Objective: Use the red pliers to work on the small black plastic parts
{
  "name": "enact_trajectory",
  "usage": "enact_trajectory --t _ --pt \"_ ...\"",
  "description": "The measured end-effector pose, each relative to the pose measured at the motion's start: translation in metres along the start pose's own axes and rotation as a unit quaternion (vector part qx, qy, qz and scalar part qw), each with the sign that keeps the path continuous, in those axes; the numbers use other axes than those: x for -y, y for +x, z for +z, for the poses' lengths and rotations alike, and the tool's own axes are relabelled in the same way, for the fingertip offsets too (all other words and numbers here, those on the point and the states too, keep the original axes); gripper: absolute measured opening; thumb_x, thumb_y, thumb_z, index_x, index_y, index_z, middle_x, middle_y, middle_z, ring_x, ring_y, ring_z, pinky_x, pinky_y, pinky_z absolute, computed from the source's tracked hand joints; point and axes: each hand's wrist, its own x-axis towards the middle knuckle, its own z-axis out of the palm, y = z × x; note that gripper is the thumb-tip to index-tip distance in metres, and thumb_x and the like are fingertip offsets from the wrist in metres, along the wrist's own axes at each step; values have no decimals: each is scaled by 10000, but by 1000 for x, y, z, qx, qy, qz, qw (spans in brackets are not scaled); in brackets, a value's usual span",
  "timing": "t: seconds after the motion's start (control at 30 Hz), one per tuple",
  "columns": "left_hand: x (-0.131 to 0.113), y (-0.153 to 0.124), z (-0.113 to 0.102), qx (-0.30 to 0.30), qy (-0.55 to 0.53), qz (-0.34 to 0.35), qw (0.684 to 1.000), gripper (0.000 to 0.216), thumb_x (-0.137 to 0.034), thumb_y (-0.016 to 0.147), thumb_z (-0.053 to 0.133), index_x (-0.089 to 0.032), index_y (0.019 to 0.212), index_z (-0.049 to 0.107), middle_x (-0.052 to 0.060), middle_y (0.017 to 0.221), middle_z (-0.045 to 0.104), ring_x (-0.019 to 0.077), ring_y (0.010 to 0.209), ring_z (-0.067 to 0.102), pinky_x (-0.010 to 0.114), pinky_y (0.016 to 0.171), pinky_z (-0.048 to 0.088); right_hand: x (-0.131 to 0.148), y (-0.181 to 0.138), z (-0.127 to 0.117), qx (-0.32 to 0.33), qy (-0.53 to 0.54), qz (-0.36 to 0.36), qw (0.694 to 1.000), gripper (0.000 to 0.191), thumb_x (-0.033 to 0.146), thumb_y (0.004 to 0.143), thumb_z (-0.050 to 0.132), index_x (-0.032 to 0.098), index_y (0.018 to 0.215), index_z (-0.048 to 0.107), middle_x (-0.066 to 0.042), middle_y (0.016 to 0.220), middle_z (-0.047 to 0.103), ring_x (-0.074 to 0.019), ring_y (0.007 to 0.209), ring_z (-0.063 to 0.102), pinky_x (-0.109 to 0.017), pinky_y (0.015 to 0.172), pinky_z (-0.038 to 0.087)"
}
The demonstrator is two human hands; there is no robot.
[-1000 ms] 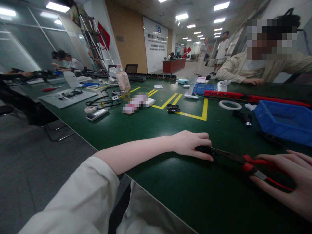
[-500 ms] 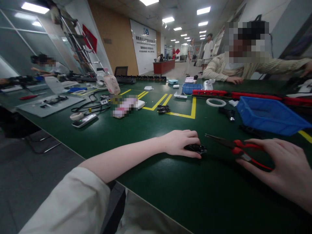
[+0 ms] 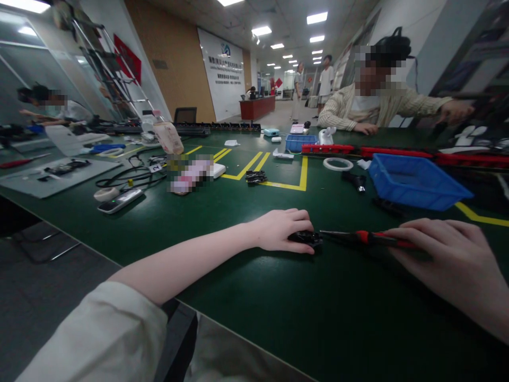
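Note:
My left hand (image 3: 284,229) is closed around a small black part (image 3: 305,237) and holds it down on the green table (image 3: 246,297). Its exact kind is hard to make out under the fingers. In my right hand (image 3: 445,254) are red-handled needle-nose pliers (image 3: 363,237), turned edge-on with the handles between thumb and fingers. The thin dark tip of the pliers meets the right end of the black part; whether the jaws grip it I cannot tell.
Beyond my right hand stands a blue bin (image 3: 417,183), with a black piece (image 3: 353,180) to its left. A black bundle (image 3: 255,177) lies by yellow tape lines. Further left are a phone (image 3: 191,175), a handheld device (image 3: 121,201) and cables. A co-worker (image 3: 369,101) sits opposite.
My right hand has brought the pliers leftward to the black part and rolled them from flat to edge-on. The left hand keeps its hold. The whole view has shifted slightly.

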Motion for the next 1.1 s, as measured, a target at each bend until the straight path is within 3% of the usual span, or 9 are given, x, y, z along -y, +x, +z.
enact_trajectory --t 0.23,0.4,0.63,1.0,1.1 --pt "0 0 1 4 0 -3 1000 412 -506 879 536 -151 1086 565 80 1077 560 187 936 544 271 727 448 -1 4 5 51 55 -38 996 257 412 793 567 217 953 619 -67 902 659 -250 846 605 -460 842 402" --pt "-1 0 0 9 8 -7 1000 417 -503 885 526 -144 1095 556 81 1076 560 189 932 545 276 745 448 -1 4 2 97 108 12 989 448 534 745 624 235 1077 586 -83 1026 635 -272 969 594 -468 844 456" --pt "-1 0 -2 18 9 -4 1000 384 -461 887 524 -146 1105 552 91 1096 560 200 956 545 288 774 452 -7 -3 9 196 208 113 952 588 588 735 612 252 1211 540 -99 1166 589 -275 1030 598 -439 843 529" --pt "-2 0 -3 29 26 3 999 389 -451 895 514 -139 1126 544 98 1109 559 205 959 544 296 774 450 7 2 0 146 162 143 965 531 611 747 584 199 1077 532 -86 1062 578 -222 870 624 -350 718 556" --pt "-2 0 -4 30 20 1 999 393 -464 912 486 -136 1120 545 96 1091 566 198 937 554 286 758 446 7 1 2 139 165 145 966 532 578 773 569 198 1140 512 -93 1124 570 -228 938 618 -357 784 549"
